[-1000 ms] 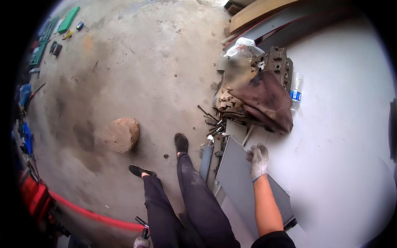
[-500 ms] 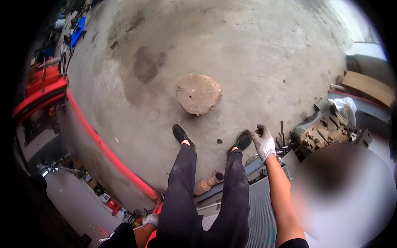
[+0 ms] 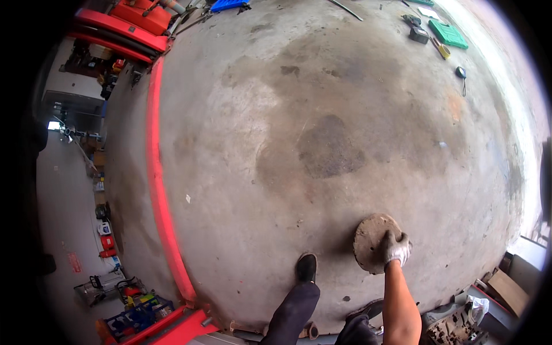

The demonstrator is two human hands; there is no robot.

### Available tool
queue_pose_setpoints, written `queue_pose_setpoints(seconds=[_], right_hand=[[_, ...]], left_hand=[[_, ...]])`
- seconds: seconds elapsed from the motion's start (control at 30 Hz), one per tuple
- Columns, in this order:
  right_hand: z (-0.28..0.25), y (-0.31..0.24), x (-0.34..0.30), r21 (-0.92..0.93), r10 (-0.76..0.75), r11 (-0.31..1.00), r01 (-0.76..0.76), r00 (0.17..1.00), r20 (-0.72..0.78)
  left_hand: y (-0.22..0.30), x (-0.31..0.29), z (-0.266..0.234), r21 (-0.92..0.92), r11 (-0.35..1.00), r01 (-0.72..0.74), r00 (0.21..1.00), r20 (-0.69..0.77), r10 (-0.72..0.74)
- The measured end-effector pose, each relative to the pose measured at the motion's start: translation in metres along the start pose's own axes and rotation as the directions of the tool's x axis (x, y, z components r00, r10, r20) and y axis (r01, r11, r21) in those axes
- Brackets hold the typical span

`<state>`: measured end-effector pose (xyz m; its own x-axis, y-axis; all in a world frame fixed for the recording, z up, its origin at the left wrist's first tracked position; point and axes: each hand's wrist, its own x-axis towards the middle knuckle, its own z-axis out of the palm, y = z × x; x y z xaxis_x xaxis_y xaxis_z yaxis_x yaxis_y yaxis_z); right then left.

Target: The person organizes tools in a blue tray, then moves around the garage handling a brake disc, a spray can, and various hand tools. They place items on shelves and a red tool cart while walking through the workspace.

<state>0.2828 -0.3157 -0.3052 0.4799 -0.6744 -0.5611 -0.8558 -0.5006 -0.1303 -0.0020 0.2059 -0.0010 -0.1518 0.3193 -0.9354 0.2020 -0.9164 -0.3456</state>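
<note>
My right hand (image 3: 397,248), in a grey-white work glove, is at the right side of a round, rough slab of wood (image 3: 368,238) that looks like a cut log section. Its fingers are bent over the slab's top face near the edge and appear to grip it. The slab is on the concrete floor in front of my feet. Whether its underside is raised off the floor is hard to tell. My left hand is out of view.
A red metal beam (image 3: 156,172) runs along the left. Far right on the floor are a cordless drill (image 3: 418,34), a green case (image 3: 448,34) and a tape measure (image 3: 460,72). Dirty metal parts (image 3: 454,330) are at lower right. My left shoe (image 3: 306,267) is near the slab.
My view has swung, and I am bent lower and turned. My right hand has gone from hanging free by the metal parts to the wooden slab. My left hand has left the view.
</note>
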Motion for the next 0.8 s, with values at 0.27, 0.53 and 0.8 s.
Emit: queue_pose_setpoints(seconds=[0.27, 0.53, 0.8], right_hand=[[0.091, -0.277, -0.206, 0.179, -0.855, 0.150, 0.972, 0.037, 0.517], [0.015, -0.226, -0.214, 0.169, -0.534, 0.801, 0.574, 0.558, 0.635], [0.031, -0.308, -0.164, 0.141, -0.494, 0.825, 0.547, 0.579, 0.648]], left_hand=[[-0.030, 0.039, -0.103, -0.051, 0.996, -0.074, 0.997, -0.016, 0.073], [-0.045, 0.031, -0.172, -0.145, 0.987, -0.067, 0.998, -0.027, 0.064], [-0.068, 0.008, -0.171, -0.253, 0.965, -0.067, 0.992, 0.084, 0.091]])
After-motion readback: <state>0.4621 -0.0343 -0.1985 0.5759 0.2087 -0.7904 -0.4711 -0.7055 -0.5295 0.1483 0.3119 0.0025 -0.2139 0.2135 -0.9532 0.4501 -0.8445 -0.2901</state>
